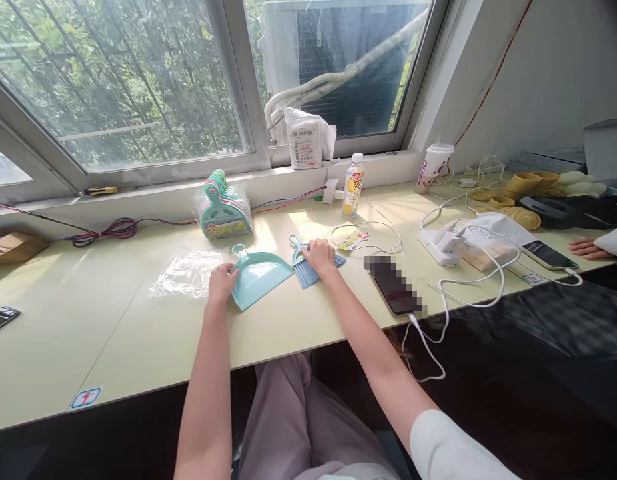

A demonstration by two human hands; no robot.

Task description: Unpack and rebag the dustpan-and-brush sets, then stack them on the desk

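Observation:
A light teal dustpan [261, 275] lies on the table, its looped handle pointing toward the window. My left hand [222, 283] grips its left edge, the thumb resting on top. To the right is a small hand brush [307, 273] with blue-grey bristles and a teal handle. My right hand [321, 257] is closed over the brush's upper part, hiding some of it. A crumpled clear plastic bag [181, 273] lies left of my left hand. Close to the brush's right side sits a colourful label card [353, 240].
Bagged dustpan sets [227, 213] stand by the sill. A drink bottle [353, 185] and lidded cup [433, 168] are farther back. A phone [394, 287], power strip [441, 245] and loose white cables occupy the right. A co-worker's hand [587, 248] rests at the far right.

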